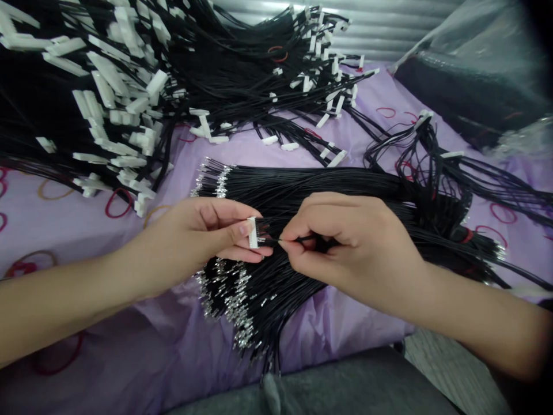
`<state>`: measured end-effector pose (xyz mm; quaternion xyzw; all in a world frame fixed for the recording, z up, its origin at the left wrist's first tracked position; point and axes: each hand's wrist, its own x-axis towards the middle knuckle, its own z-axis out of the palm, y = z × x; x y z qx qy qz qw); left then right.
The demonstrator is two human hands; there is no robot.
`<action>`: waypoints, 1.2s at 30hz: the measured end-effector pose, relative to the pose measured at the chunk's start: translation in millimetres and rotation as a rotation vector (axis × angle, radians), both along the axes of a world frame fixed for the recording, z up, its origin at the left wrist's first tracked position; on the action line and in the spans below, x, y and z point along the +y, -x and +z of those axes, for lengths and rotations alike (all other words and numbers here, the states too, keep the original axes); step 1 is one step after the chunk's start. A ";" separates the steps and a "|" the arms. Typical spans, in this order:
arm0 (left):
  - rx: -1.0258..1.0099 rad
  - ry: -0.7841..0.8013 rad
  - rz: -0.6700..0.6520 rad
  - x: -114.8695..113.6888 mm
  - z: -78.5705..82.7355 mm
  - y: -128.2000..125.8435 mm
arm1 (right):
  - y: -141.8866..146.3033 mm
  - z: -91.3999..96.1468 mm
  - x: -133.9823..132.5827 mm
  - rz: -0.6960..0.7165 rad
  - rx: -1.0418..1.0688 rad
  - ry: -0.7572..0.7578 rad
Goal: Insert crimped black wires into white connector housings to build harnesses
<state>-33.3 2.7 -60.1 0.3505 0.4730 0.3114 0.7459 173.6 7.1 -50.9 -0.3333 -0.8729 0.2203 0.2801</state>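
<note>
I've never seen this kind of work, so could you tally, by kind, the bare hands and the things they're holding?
Bare hands: 2 (left hand, right hand)
White connector, in the left fingers: 1
Black wire, visibly pinched in the right fingers: 1
Total: 4

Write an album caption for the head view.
Above black wires, the left hand holds a white connector and the right hand pinches a wire.

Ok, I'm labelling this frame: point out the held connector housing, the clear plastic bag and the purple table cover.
Held connector housing [254, 238], head view, white body.
Clear plastic bag [484, 49], head view, upper film.
Purple table cover [173, 346], head view, bare front part.
</note>
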 end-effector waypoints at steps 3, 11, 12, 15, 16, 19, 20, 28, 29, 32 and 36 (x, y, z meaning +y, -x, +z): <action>0.007 -0.008 0.004 0.5 -0.1 -0.5 | 0.7 0.4 -1.8 -0.012 0.002 -0.002; 0.033 -0.047 -0.011 -0.1 -1.8 0.6 | 3.3 0.2 -2.6 -0.053 0.007 0.025; 0.033 -0.052 -0.015 -0.3 -2.2 0.7 | 3.3 0.4 -3.0 -0.049 0.011 0.034; 0.043 -0.072 -0.021 -0.7 -3.1 0.3 | 3.6 0.3 -4.1 -0.041 0.025 0.051; 0.046 -0.077 -0.023 -0.8 -3.3 0.0 | 3.7 -0.1 -4.3 -0.042 0.028 0.049; 0.062 -0.087 -0.010 -1.2 -3.0 -0.7 | 3.9 -1.9 -3.7 -0.038 0.030 0.035; 0.065 -0.085 -0.008 -1.3 -2.6 -0.7 | 3.7 -2.5 -3.1 -0.032 0.029 0.030; 0.071 -0.021 0.001 2.2 3.8 -1.7 | -2.1 -3.1 3.7 0.090 -0.016 -0.131; 0.069 -0.007 0.005 2.7 4.1 -2.2 | -2.3 -3.4 4.2 0.100 -0.025 -0.149; 0.074 0.018 0.020 3.4 4.1 -4.4 | -1.3 -5.1 4.5 0.113 -0.044 -0.204; 0.089 0.016 0.052 2.3 3.2 -6.7 | 2.0 -6.5 2.5 0.093 -0.069 -0.183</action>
